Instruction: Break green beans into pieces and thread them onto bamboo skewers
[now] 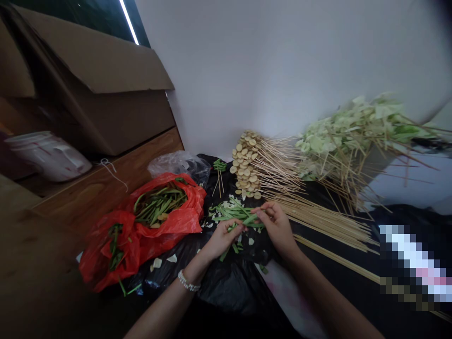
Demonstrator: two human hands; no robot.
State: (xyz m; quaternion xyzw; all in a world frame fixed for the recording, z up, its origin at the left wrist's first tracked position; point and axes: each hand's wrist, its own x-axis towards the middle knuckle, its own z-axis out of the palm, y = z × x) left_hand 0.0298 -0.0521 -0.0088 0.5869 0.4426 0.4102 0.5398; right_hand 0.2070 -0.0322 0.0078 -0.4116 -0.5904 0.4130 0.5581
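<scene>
Green strips (236,213) lie in a loose heap on black plastic (226,294), directly under both hands and toward the far side of them. Left hand (222,239) curls narrowly over the heap's near end, its fingers closed on several strips; a pearl bracelet (189,281) circles the wrist. Right hand (277,227) enters from the right, with thumb and forefinger in a narrow pinch at the strips, just beside the left fingertips. Whether it grips a strip, I cannot tell. Work in hand: both hands are sorting among the strips at the heap.

Pale scraps (162,262) lie on the plastic left of the hands. Left again, a red bag (141,230) lies open, with more strips (158,205) inside; a clear bag (178,165) sits just beyond it. Far from the hands, tan slices (245,165) sit threaded on bamboo skewers (282,165), their bare ends fanned out to the right. Pale leaves (348,129) on skewers form a pile further right. Loose skewers (328,221) lie right of the right hand. Far left, a cardboard box (88,80) stands behind a wooden ledge (106,188), and a white bucket (49,155) lies tilted.
</scene>
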